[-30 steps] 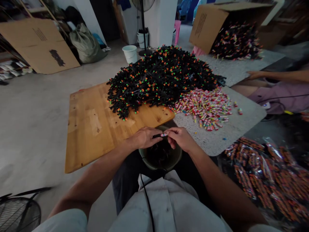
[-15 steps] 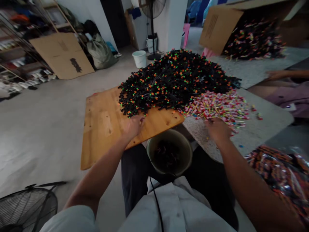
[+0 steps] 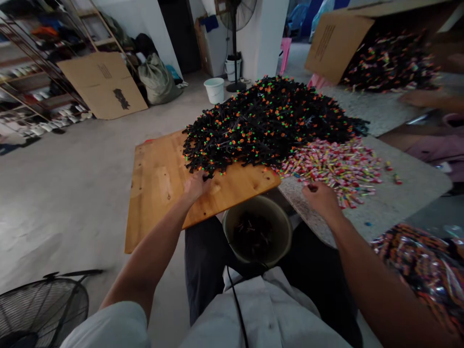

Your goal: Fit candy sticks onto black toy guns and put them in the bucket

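My left hand (image 3: 196, 185) is at the near edge of a heap of thin black pieces (image 3: 250, 128) with orange and green tips. Its fingers are closed on one black piece (image 3: 208, 177) at the wooden board's surface. Over the stone-like tabletop, my right hand (image 3: 322, 197) has thumb and fingertips pinched together, just in front of a spread of small pink, red and yellow tube-shaped pieces (image 3: 335, 162). Whatever lies in that pinch is too small to make out. Between my knees stands a bucket (image 3: 287, 237) with dark pieces inside.
The wooden board (image 3: 152, 198) adjoins a speckled tabletop (image 3: 406, 193). Clear bags of orange and black goods (image 3: 413, 261) lie at right. A cardboard box (image 3: 329, 48) spills more pieces near another person's hand (image 3: 416, 99). A floor fan (image 3: 43, 304) is at lower left.
My hands were together over the bucket with a black piece and a small tube. They have parted, left to the black heap, right to the tubes; the held piece is gone from them.
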Demonstrator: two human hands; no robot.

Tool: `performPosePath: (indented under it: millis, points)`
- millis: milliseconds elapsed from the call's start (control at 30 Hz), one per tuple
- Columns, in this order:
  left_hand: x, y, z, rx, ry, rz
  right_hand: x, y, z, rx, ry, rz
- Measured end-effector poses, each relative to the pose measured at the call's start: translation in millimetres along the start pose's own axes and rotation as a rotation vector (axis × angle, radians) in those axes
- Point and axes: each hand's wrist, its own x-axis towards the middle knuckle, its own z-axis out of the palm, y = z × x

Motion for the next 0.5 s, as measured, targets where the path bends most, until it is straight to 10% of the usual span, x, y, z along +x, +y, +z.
performPosePath:
  millis: [233,500]
  points:
    - [-59,52,6.3,-0.856,-0.531,0.187,-51,-75,15,0.946,-0.312,-0.097]
    - [-96,91,8.7,-0.859,-0.715,0.358,-68,-116,11,0.942,-0.493,-0.336]
